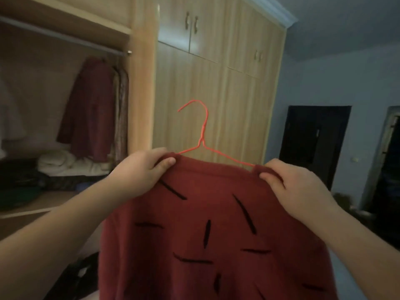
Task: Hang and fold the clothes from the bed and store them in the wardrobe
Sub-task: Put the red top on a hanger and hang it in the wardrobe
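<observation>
Left hand (138,172): the thumb and curled fingers pinch the left shoulder of the red top (205,224), right where the wire goes under the cloth.
Right hand (296,187): it pinches the right shoulder the same way.
Red top: it is held up in the near middle, in front of the shut wardrobe doors (216,94). It has black dashes on it and hangs down past the bottom of the view.
Hanger (202,131): a thin orange wire one. Its arms are inside the neck and its hook sticks up with nothing on it.
Slip risk: the wire looks smooth and the neck is wide. If one hand lets go to take the hook, that shoulder may slide off.
Rail (65,36): far left and high up, in the open part of the wardrobe.
Snag risk: a dark red coat (93,109) and more clothes hang at the right end of the rail. The hook could catch on them.
Drag risk: a white pile (65,163) lies under the rail. The long top could brush it and mess it up.
</observation>
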Demonstrator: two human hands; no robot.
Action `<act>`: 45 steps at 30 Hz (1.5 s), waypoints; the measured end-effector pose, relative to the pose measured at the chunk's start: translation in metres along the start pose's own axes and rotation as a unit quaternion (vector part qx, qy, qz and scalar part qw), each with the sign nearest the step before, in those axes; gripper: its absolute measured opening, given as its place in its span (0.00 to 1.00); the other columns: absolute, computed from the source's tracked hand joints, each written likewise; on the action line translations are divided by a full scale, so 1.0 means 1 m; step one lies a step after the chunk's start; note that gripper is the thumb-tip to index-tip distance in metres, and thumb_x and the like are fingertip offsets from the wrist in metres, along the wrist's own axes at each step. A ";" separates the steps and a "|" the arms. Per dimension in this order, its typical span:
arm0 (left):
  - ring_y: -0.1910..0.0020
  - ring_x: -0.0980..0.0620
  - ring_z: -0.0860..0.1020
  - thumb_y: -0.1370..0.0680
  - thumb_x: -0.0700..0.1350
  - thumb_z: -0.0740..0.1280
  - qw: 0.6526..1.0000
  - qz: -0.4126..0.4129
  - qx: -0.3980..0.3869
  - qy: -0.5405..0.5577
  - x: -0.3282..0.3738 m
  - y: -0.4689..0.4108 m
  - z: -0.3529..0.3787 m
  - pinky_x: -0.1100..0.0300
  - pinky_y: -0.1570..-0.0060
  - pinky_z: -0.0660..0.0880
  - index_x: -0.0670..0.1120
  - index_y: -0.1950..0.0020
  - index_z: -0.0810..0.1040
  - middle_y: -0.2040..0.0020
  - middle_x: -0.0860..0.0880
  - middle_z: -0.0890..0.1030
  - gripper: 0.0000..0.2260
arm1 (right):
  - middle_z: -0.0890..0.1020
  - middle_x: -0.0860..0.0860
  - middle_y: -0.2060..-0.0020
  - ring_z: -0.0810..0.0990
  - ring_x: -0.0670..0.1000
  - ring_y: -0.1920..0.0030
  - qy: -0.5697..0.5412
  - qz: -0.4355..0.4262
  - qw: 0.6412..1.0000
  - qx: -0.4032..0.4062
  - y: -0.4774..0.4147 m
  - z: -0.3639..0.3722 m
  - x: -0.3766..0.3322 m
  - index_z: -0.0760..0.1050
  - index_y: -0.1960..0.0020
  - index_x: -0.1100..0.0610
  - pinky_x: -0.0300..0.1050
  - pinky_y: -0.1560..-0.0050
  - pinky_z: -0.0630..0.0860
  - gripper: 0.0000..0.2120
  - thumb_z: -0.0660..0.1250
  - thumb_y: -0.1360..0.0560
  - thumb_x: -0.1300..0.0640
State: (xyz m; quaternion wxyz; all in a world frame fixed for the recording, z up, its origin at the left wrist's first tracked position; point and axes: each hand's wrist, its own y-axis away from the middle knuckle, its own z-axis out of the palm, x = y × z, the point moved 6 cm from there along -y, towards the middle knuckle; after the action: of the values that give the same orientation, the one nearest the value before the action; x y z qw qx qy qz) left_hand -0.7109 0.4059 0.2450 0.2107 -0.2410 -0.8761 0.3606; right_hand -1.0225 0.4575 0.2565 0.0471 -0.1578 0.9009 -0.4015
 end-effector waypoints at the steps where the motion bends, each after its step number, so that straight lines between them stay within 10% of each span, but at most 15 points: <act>1: 0.55 0.44 0.80 0.19 0.60 0.57 0.999 0.003 0.009 -0.035 -0.015 0.005 -0.009 0.52 0.59 0.74 0.57 0.53 0.69 0.60 0.51 0.81 0.09 | 0.80 0.44 0.62 0.82 0.54 0.59 0.001 -0.008 1.000 -0.006 -0.009 0.012 -0.012 0.73 0.49 0.47 0.52 0.58 0.77 0.13 0.55 0.21 0.41; 9: 0.59 0.41 0.80 0.21 0.63 0.50 0.978 -0.047 0.020 -0.201 -0.170 0.040 -0.105 0.54 0.65 0.63 0.55 0.57 0.58 0.70 0.56 0.65 0.14 | 0.80 0.48 0.63 0.81 0.59 0.60 -0.035 -0.107 0.993 0.017 -0.116 0.116 -0.193 0.67 0.52 0.50 0.51 0.65 0.73 0.13 0.50 0.20 0.43; 17: 0.58 0.40 0.80 0.23 0.66 0.47 0.957 -0.077 0.033 -0.277 -0.335 0.064 -0.199 0.52 0.64 0.70 0.54 0.57 0.59 0.61 0.49 0.79 0.17 | 0.82 0.50 0.66 0.82 0.60 0.64 -0.062 -0.120 0.987 0.083 -0.214 0.204 -0.345 0.70 0.47 0.46 0.48 0.69 0.73 0.18 0.47 0.21 0.36; 33: 0.50 0.45 0.81 0.17 0.59 0.48 0.913 -0.147 0.005 -0.380 -0.638 -0.012 -0.213 0.50 0.59 0.76 0.53 0.46 0.64 0.47 0.52 0.78 0.12 | 0.74 0.49 0.78 0.76 0.55 0.78 -0.003 -0.144 0.979 0.145 -0.434 0.434 -0.483 0.68 0.62 0.50 0.43 0.79 0.65 0.16 0.58 0.22 0.40; 45: 0.44 0.45 0.78 0.19 0.54 0.58 0.905 -0.136 0.207 -0.347 -0.819 -0.202 -0.227 0.49 0.49 0.76 0.54 0.38 0.69 0.43 0.50 0.77 0.11 | 0.79 0.52 0.72 0.81 0.60 0.70 -0.062 -0.080 0.964 0.246 -0.701 0.526 -0.507 0.64 0.59 0.50 0.47 0.73 0.65 0.16 0.55 0.21 0.39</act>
State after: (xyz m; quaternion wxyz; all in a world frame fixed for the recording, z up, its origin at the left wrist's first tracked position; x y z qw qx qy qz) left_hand 0.0090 -0.0701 0.3809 -0.0144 0.0702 -0.8239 0.5622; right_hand -0.2587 -0.1922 0.3990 0.1082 -0.2376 0.7544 -0.6023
